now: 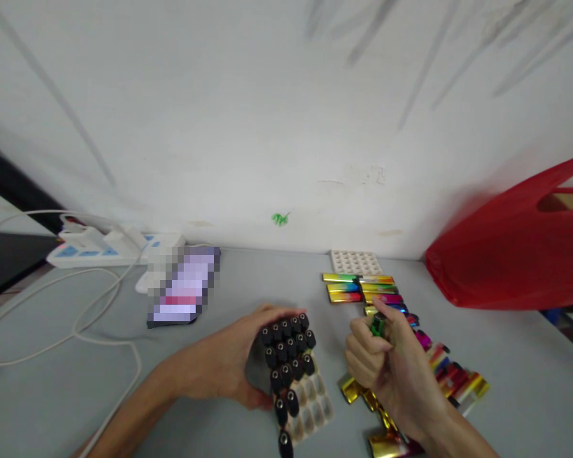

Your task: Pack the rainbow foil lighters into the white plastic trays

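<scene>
My left hand (229,362) is closed round the edge of a beige tray (312,404), tilted up off the grey table; several black caps (289,346) sit in its sockets, while the lower sockets are bare. My right hand (386,369) is curled shut on a small green piece (378,324) pinched at the fingertips, held just right of the tray. Under and beyond that hand lie several shiny rainbow and gold lighter-shaped bodies (358,287), in a loose row running toward me.
A second beige socket tray (356,261) lies by the wall. A red plastic bag (516,248) fills the right. A blurred phone (184,286), a white power strip (109,247) and white cables (100,331) lie left.
</scene>
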The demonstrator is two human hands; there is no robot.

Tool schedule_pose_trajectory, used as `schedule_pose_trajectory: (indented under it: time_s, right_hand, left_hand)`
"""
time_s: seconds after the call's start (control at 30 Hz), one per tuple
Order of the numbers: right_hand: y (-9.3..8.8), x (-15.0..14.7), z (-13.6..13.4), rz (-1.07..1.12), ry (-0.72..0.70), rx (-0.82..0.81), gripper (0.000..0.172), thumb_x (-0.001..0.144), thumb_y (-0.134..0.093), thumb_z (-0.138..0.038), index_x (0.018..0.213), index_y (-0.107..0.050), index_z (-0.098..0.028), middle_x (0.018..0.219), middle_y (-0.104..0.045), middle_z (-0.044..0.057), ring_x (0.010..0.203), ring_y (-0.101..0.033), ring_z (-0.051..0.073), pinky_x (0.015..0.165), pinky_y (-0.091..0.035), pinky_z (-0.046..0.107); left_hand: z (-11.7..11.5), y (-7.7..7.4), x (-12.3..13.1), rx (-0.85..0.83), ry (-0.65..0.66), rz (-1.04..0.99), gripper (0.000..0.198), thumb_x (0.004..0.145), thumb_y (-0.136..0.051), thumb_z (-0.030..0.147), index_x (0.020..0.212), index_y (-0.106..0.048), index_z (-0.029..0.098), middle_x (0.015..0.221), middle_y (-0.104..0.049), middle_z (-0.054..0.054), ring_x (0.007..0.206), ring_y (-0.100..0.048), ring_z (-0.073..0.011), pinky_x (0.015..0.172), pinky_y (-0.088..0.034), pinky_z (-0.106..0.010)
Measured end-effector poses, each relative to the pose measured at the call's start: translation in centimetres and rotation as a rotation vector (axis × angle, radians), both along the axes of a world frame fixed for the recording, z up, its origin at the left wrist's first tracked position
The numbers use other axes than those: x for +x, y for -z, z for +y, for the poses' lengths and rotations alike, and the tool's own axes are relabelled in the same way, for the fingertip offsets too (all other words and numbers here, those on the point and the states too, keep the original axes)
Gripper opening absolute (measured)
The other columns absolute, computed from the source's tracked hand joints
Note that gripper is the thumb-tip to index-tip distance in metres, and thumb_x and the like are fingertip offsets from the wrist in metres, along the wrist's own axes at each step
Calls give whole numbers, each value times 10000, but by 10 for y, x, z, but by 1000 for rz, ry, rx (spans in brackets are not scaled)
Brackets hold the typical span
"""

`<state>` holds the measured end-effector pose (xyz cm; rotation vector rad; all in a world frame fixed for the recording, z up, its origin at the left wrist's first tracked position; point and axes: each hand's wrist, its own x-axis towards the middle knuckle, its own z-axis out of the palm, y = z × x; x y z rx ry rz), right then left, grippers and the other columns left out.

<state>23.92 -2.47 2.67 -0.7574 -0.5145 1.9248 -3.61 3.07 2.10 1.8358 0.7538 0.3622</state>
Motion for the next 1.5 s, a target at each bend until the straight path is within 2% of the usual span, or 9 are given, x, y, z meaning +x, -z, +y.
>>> schedule_pose_trajectory:
  time_s: [0.37,0.57,0.83,1.0,1.17,1.27,1.33,1.43,1.5]
  right_hand:
    - [1,-3,-4,-41,-13,0,662,920,-730,-626,563,-305,-266,510,-199,-118,453,-115,65,436,-137,262]
    - [1,-9,-9,-90,-22,2,643,902,-734,-648,586,-332,-259,537,-212,-117,479,-121,71,459,-147,256]
    - [0,-7,-5,-68,-70,27,686,959,-684,-702,596,-303,-262,549,-191,-118,490,-97,82,465,-128,268]
    - [1,-9,-5,-71,-78,38,656,966,-672,-744,655,-381,-246,598,-223,-106,527,-108,102,482,-139,262]
    - [1,-15,-6,-82,-20,119,621,979,-631,-784,727,-488,-235,640,-353,-70,558,-235,119,545,-273,261]
    - [2,-18,-10,-309,55,263,556,1069,-510,-726,848,-621,-229,720,-521,-9,637,-426,164,646,-388,305]
    - [3,-16,-14,-574,113,352,557,1113,-434,-690,930,-694,-232,858,-627,46,803,-552,213,738,-434,333]
    - [5,-13,-19,-891,150,446,501,1125,-444,-660,1053,-738,-261,1132,-696,82,1075,-598,265,847,-457,349]
    - [5,-13,-20,-979,115,487,452,1135,-451,-631,1115,-725,-272,1156,-713,70,1096,-618,265,864,-462,348]
  left_hand:
    - [0,0,3,-50,-42,18,1082,640,-1035,289,1608,-564,389,1661,-577,-42,1555,-506,-428,1339,-360,-596]
    - [1,-1,6,-62,-48,29,1081,631,-1049,284,1597,-572,377,1615,-607,-44,1520,-549,-401,1329,-388,-557]
    - [-2,8,6,-35,-90,-48,1084,643,-1074,375,1594,-552,387,1552,-634,-71,1442,-610,-379,1273,-438,-572]
    - [0,11,6,8,-116,-27,1121,611,-1090,417,1592,-551,373,1514,-638,-78,1386,-634,-371,1231,-478,-537]
    - [2,13,4,32,-152,-7,1130,611,-1088,447,1598,-545,368,1516,-635,-75,1385,-624,-373,1243,-462,-534]
    - [2,12,4,37,-169,1,1116,620,-1083,454,1595,-549,359,1520,-637,-78,1392,-618,-380,1250,-452,-543]
    - [2,12,4,48,-171,2,1101,634,-1077,461,1594,-547,354,1525,-636,-80,1393,-617,-375,1244,-457,-540]
    - [3,11,3,59,-171,13,1100,635,-1077,466,1591,-543,364,1554,-620,-74,1411,-605,-365,1245,-454,-527]
    - [3,11,3,64,-169,15,1098,625,-1083,465,1581,-553,367,1567,-612,-70,1427,-594,-364,1247,-450,-519]
